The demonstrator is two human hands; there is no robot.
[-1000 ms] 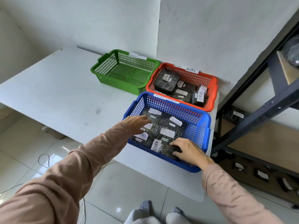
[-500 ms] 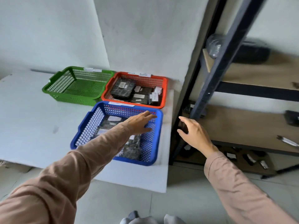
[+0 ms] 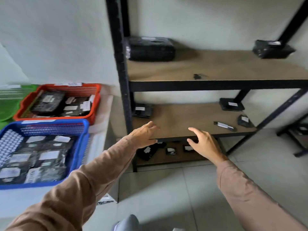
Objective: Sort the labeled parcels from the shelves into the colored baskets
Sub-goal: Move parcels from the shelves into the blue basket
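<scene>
White walls backed a black metal shelving unit (image 3: 124,90) with brown boards, standing beside a white table (image 3: 101,114); grey tiles covered the floor. On the table sat three baskets: a blue basket (image 3: 80,147) nearest the camera, filled with black labeled parcels; a red basket (image 3: 95,104) behind it, also holding parcels; a green basket (image 3: 10,104) at the left edge, only partly in frame. Both sleeved arms reached toward the middle shelf (image 3: 188,119); the left hand (image 3: 144,135) was flat, fingers extended and loose, at the front edge of that board, grasping nothing; the right hand (image 3: 202,144) hovered just before the same edge, fingers spread and curled slightly, likewise empty. Parcels remaining on the unit: a large black parcel (image 3: 150,49) at the left of the upper shelf and a smaller parcel (image 3: 270,50) at its right; on the middle shelf, one parcel by the left post (image 3: 142,110), one at the back right (image 3: 230,105), a small one near the right front (image 3: 244,120), and a slim dark item (image 3: 224,126) beside it; several small parcels (image 3: 170,150) lay on the bottom shelf, partly hidden behind the hands.
</scene>
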